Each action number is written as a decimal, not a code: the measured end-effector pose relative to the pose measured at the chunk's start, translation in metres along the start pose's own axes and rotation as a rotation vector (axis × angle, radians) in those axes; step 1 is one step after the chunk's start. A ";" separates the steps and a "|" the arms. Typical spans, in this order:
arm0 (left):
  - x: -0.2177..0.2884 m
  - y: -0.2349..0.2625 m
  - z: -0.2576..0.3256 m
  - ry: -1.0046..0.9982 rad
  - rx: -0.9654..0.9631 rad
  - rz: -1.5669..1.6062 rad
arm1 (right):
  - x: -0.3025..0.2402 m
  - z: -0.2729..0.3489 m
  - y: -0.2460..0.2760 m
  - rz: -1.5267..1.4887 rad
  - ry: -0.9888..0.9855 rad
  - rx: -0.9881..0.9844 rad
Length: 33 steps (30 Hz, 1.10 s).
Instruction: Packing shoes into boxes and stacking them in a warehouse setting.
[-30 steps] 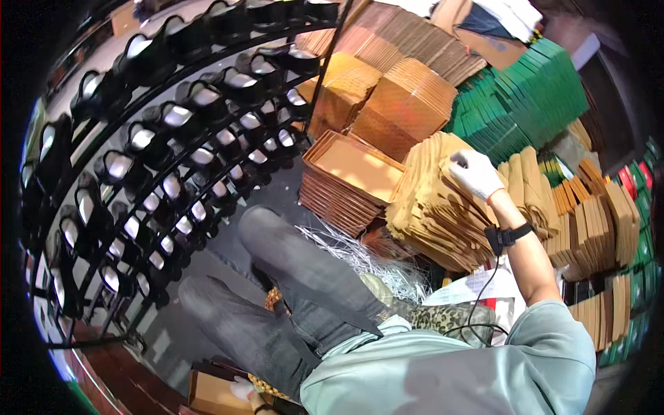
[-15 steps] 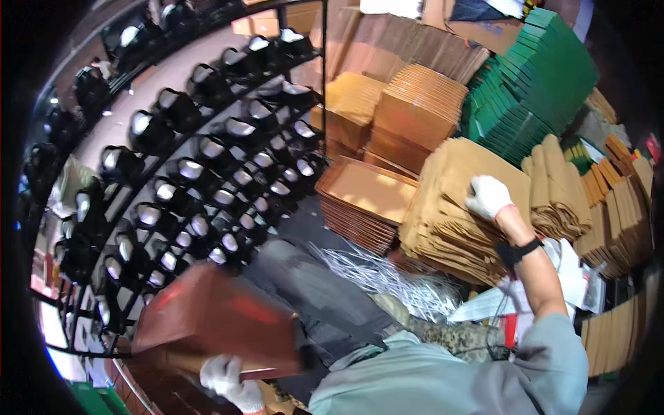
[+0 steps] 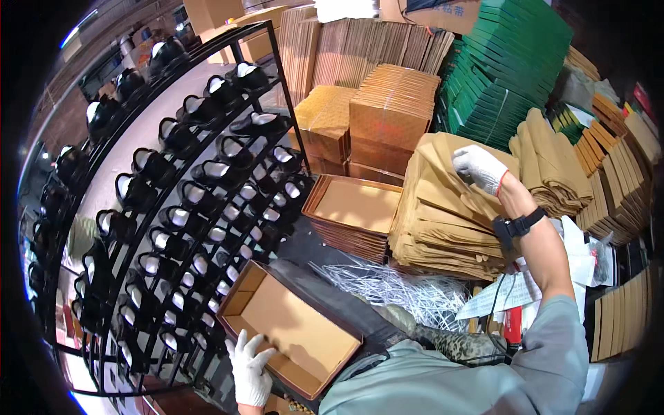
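l hand [image 3: 250, 370]: gloved, gripping open brown box [image 3: 290, 330] by near edge, on lap
r hand [image 3: 478, 167]: pinching top kraft bag [image 3: 449, 207] off stack
progress: box empty — bag not yet lifted

Open shoebox [image 3: 290, 330]: brown cardboard, rectangular, shallow, no lid on it. Interior plain tan and unfilled. Lies open side up, tilted slightly, across the person's lap, one long side towards a black shoe rack; near corner at the lower middle of the view.

Stack of paper bags [image 3: 449, 214]: kraft-brown, flat-folded (creases and edges visible), piled in a thick, slumping heap. Topmost sheets lean up and back. Sits right of centre, just beside a pile of brown box trays.
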<state>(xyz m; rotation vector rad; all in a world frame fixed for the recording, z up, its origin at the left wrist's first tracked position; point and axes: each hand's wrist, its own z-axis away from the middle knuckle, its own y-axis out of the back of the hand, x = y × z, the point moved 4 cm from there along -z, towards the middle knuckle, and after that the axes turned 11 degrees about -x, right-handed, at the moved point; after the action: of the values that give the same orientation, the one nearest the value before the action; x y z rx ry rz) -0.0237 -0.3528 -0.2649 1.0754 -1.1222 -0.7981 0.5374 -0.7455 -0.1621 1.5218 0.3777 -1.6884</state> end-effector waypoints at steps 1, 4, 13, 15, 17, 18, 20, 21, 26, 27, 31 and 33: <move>0.021 0.021 -0.009 0.014 0.049 0.090 | -0.017 -0.004 -0.019 -0.007 0.006 -0.011; 0.093 0.059 -0.070 -0.082 0.133 0.788 | -0.064 -0.001 -0.094 -0.435 0.002 0.015; 0.092 0.037 -0.133 0.322 0.256 1.382 | -0.263 -0.119 -0.313 0.539 0.870 -0.183; 0.046 0.036 -0.098 0.314 0.273 1.415 | -0.364 -0.152 -0.314 0.618 1.090 0.224; 0.005 0.025 -0.065 0.335 0.257 1.500 | -0.455 -0.213 -0.328 0.677 1.184 0.339; -0.009 0.020 -0.050 0.384 0.209 1.508 | -0.495 -0.231 -0.337 0.974 1.089 0.394; -0.038 -0.001 -0.030 0.497 0.143 1.470 | -0.544 -0.296 -0.360 0.999 0.844 0.446; -0.044 -0.005 -0.020 0.474 0.210 1.456 | -0.559 -0.301 -0.381 1.027 0.751 0.356; -0.057 -0.007 -0.001 0.505 0.164 1.386 | -0.586 -0.399 -0.380 1.159 0.524 0.138; -0.061 -0.013 0.007 0.501 0.204 1.385 | -0.591 -0.384 -0.387 1.157 0.499 0.060; -0.064 -0.017 0.027 0.540 0.268 1.472 | -0.586 -0.383 -0.383 1.219 0.322 -0.100; -0.068 -0.025 0.033 0.534 0.257 1.415 | -0.578 -0.374 -0.380 1.052 0.305 -0.092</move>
<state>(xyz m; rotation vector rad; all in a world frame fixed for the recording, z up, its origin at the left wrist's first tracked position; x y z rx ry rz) -0.0733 -0.3073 -0.3073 0.4022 -1.1844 0.7216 0.4843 -0.0398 0.1800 1.4974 -0.1919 -0.6134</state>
